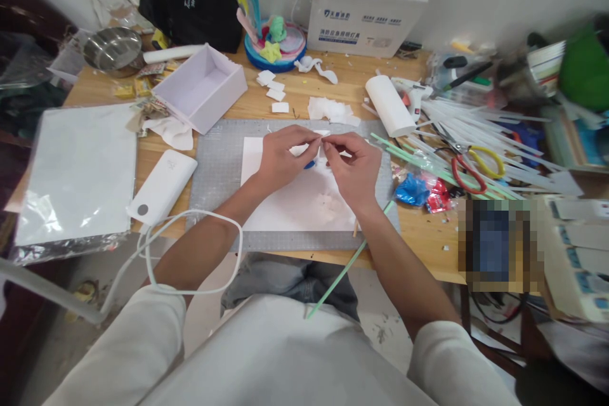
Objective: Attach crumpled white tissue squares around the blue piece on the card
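My left hand (pixel 284 153) and my right hand (pixel 358 168) meet above a white sheet (pixel 280 210), fingertips pinched close together. Something small and pale is between them, too small to make out; the fingers partly hide it. Just below the fingertips, a small blue piece (pixel 309 165) shows, partly covered by my left hand. The sheet lies on a grey cutting mat (pixel 216 152). White scraps of paper (pixel 333 111) rest at the mat's far edge. A thin green stick (pixel 339 275) slants from beside my right forearm over the table's front edge.
On the left are a white power bank (pixel 166 184) with a looping cable, a lilac open box (pixel 200 89) and a bagged stack of white sheets (pixel 80 171). To the right lie scissors (pixel 469 174), a paper roll (pixel 390 104), a glue gun (pixel 417 101) and many translucent sticks.
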Motion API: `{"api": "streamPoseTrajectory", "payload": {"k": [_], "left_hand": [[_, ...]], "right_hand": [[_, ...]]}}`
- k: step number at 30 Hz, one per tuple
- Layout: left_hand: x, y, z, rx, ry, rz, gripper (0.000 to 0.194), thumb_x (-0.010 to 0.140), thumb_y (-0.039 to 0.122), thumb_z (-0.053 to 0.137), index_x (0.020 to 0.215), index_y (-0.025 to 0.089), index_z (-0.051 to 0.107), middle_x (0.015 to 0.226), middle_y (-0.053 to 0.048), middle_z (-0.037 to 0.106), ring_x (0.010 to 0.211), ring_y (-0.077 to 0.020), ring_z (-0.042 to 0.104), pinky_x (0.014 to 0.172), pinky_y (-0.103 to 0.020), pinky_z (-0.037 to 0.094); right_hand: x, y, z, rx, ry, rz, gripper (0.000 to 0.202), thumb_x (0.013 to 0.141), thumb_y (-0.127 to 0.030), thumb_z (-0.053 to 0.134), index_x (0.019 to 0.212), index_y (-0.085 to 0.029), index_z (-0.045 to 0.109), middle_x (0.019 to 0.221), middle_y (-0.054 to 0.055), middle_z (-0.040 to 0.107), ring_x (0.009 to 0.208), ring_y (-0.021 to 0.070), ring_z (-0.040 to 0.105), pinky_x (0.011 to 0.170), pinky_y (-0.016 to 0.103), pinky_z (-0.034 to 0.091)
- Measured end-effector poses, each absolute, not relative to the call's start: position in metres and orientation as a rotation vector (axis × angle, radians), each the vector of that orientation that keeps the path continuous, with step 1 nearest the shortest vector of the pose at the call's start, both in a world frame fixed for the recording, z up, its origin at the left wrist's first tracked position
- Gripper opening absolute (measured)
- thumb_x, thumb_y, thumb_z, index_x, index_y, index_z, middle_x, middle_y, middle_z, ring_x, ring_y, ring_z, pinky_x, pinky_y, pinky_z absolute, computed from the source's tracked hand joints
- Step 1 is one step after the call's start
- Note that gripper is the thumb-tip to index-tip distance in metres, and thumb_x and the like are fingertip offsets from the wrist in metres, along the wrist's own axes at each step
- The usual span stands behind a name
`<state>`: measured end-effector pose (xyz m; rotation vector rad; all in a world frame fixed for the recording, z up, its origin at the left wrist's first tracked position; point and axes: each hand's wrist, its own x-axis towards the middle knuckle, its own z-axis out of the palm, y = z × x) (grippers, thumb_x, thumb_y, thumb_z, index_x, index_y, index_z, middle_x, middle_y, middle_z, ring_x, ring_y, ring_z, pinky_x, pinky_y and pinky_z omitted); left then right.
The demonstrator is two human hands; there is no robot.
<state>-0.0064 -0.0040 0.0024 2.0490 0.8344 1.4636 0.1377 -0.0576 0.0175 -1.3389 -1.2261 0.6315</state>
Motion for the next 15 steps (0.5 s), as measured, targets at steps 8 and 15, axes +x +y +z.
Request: {"api": "streamPoseTrajectory", "payload": {"k": [8,15], "left_hand": [[-0.0041,-0.0087,0.0081,1.795,0.926,1.332,0.009,0.086,0.018,0.069,0.084,0.015,0.076,0.086,-0.005,0.078,0.078,-0.0104,0.072,0.069,-0.019,0.061],[-0.0035,-0.0076,0.0066,1.776,0.907,1.318,0.013,0.084,0.013,0.065,0.085,0.015,0.078,0.089,-0.005,0.079,0.080,-0.0096,0.073,0.067,-0.015,0.060]], "right_hand": [[0.1371,-0.0585,0.0166,-1.339,-1.262,0.607,0.011,0.084,-0.021,0.069,0.089,-0.022,0.078,0.085,0.001,0.072,0.073,0.0119,0.065,0.060,0.025,0.057],[0.1376,-0.0587,0.0174,-1.370,-1.258,0.609,0.010,0.085,-0.023,0.068,0.088,-0.023,0.077,0.087,0.001,0.073,0.073,0.0116,0.066,0.059,0.025,0.056]]}}
